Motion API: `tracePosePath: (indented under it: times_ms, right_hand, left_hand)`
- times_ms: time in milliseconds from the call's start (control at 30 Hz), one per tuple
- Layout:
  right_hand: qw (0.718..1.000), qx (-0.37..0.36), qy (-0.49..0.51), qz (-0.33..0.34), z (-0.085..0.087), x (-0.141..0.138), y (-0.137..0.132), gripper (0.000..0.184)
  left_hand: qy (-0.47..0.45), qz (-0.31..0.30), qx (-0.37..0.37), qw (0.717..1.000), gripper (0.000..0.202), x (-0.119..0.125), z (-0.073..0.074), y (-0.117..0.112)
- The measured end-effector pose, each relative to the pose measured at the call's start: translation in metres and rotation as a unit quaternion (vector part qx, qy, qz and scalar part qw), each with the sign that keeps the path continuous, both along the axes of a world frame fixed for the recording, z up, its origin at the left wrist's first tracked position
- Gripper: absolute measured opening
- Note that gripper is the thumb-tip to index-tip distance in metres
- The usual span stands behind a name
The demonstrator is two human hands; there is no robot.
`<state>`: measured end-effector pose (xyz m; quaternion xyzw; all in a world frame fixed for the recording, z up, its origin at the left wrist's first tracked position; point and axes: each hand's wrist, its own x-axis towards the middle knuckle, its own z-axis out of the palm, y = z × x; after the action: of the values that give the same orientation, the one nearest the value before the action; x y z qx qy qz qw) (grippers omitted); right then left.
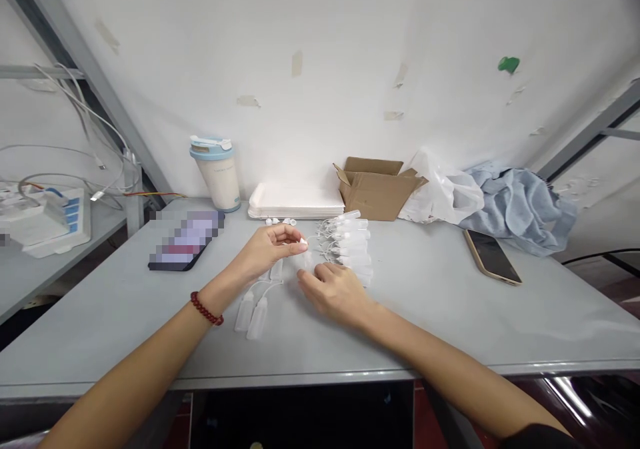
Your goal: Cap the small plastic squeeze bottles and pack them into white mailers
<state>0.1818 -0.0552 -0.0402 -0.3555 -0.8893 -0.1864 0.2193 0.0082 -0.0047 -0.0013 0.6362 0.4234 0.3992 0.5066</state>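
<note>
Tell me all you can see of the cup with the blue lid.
The cup is a tall white tumbler, seemingly plastic, with a pale blue lid and a blue foot. The lid is on and has a white flap. It stands upright on the grey table near the wall, left of a white tray stack, not touching it.

Along the wall in front of me stand a cup (219, 172), a stack of white trays (295, 202), an open box (377, 188) and a bag (445, 196) — a blue cloth (520, 206) just beside it. 1 phone (493, 256) lies on the table (450, 316) at my right; cables (75, 142) hang far left.
</note>
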Motion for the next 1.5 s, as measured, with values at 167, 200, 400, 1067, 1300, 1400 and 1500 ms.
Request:
tracePosePath:
  times_ms: [167, 200, 400, 1067, 1300, 1400, 1500]
  right_hand:
    - [0.999, 0.033, -0.001, 0.009, -0.001, 0.002, 0.002, 0.015]
    - [0.999, 0.037, -0.002, 0.008, -0.001, 0.002, 0.002, 0.015]
    - [0.996, 0.089, -0.011, 0.002, -0.006, 0.004, 0.004, 0.017]
    - [0.931, -0.280, 0.221, 0.084, 0.009, 0.007, 0.006, 0.014]
    - [0.849, -0.380, 0.352, 0.102, 0.015, 0.007, 0.010, 0.009]
    - [0.871, -0.340, 0.338, 0.107, 0.012, 0.007, 0.013, 0.011]
    - [0.881, -0.330, 0.323, 0.106, 0.010, 0.007, 0.013, 0.013]
  left_hand:
    - [0.020, 0.009, -0.009, 1.000, 0.023, 0.000, -0.003, 0.001]
    - [0.025, 0.011, -0.009, 1.000, 0.023, 0.000, -0.003, 0.001]
    - [0.039, 0.016, -0.012, 0.999, 0.024, 0.000, 0.002, -0.001]
    - [0.019, -0.085, -0.044, 0.995, 0.039, -0.013, 0.009, 0.001]
    - [-0.019, -0.109, -0.056, 0.992, 0.036, -0.014, 0.008, 0.002]
    - [0.002, -0.061, -0.023, 0.998, 0.028, -0.008, 0.006, 0.001]
    - [0.035, -0.032, -0.019, 0.999, 0.025, -0.005, 0.003, 0.001]
